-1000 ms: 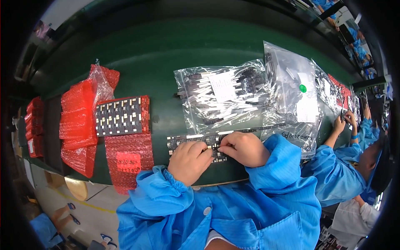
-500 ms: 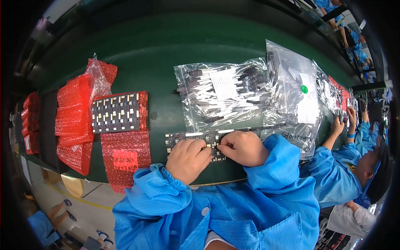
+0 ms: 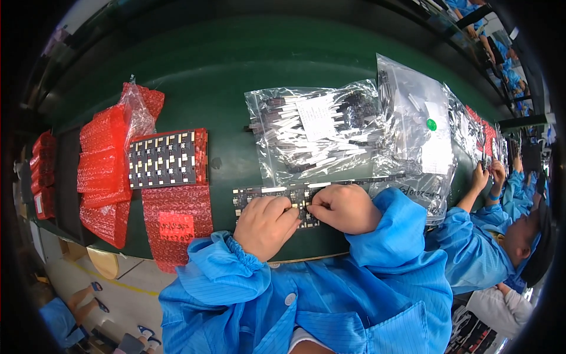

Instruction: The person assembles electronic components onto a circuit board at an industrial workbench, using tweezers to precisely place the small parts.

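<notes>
A black circuit board panel [image 3: 247, 197] with small pale parts lies on the green table in front of me. My left hand [image 3: 266, 224] covers its lower left part, fingers curled down onto it. Beside it, my right hand [image 3: 345, 209] grips the board's middle with thumb and forefinger pinched together. Both hands hide much of the panel, and what lies under the fingertips cannot be made out. Beyond the hands sits a clear plastic bag [image 3: 277, 121] full of dark and white strips, with a paper label on top.
At left, a stack of similar circuit boards [image 3: 164, 160] rests on red bubble wrap [image 3: 177, 203], near more red bubble bags [image 3: 103, 156]. Another clear bag [image 3: 413, 118] with a green sticker lies at right. A co-worker in blue [image 3: 477, 236] works close on my right.
My hands stay nearly still on the board, which has shifted very slightly. The co-worker's hands at right have moved a little.
</notes>
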### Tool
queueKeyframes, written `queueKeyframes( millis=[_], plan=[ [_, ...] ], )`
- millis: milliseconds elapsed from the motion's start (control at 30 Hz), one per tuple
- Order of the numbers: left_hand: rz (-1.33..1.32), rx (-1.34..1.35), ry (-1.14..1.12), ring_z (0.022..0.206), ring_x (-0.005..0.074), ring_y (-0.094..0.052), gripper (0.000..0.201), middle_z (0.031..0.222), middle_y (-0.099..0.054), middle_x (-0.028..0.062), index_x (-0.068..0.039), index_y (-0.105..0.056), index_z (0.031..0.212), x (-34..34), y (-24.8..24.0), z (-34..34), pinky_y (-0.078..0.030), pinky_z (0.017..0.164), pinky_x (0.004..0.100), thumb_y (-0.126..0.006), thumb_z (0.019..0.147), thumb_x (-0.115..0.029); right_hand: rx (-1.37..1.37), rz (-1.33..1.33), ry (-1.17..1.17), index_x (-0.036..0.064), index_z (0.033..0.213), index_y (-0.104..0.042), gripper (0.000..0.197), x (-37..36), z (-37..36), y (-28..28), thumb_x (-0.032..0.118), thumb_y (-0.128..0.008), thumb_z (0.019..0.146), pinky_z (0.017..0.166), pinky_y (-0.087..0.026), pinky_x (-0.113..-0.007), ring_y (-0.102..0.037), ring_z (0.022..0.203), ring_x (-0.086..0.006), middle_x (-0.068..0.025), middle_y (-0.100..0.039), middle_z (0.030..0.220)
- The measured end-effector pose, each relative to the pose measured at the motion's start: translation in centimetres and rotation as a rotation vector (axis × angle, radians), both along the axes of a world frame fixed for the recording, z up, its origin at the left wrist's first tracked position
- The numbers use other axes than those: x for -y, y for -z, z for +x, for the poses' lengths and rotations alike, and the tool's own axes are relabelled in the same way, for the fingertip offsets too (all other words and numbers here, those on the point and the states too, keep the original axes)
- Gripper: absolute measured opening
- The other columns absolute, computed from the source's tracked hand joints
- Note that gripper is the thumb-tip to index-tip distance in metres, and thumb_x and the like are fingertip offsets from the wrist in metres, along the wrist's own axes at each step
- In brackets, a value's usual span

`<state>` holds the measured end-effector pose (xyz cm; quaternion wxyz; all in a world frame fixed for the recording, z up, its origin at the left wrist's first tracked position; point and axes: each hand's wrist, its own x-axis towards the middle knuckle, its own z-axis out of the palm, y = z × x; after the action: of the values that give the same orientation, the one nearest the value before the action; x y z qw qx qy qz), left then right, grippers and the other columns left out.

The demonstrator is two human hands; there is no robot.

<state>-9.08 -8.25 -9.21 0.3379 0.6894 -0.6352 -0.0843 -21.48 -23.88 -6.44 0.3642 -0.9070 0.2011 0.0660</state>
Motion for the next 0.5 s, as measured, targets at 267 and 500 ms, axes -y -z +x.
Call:
queueKeyframes(
  millis=[267, 500],
  plan=[
    [0.004, -0.003, 0.004, 0.080, 0.0252, -0.053, 0.025, 0.088, -0.054, 0.0052, -0.006, -0.061, 0.087, 0.04, -0.04, 0.05, -0.043, 0.071, 0.0367, -0.072, 0.064, -0.011, 0.014, -0.016, 0.011, 0.0102, 0.071, -0.066, 0.015, 0.07, 0.00, 0.06, 0.024, -0.062, 0.074, 0.058, -0.049, -0.037, -0.062, 0.063, -0.0277, -0.0094, -0.063, 0.069],
    [0.006, 0.006, -0.004, 0.080, 0.0249, -0.053, 0.025, 0.088, -0.054, 0.0053, -0.006, -0.062, 0.087, -0.01, -0.07, 0.05, -0.043, 0.071, 0.0368, -0.072, 0.065, -0.011, 0.020, -0.097, 0.019, 0.0076, 0.070, -0.065, 0.013, -0.49, 0.16, 0.26, 0.020, -0.065, 0.074, 0.055, -0.048, -0.036, -0.061, 0.061, -0.0258, -0.0094, -0.063, 0.067]
  ],
)
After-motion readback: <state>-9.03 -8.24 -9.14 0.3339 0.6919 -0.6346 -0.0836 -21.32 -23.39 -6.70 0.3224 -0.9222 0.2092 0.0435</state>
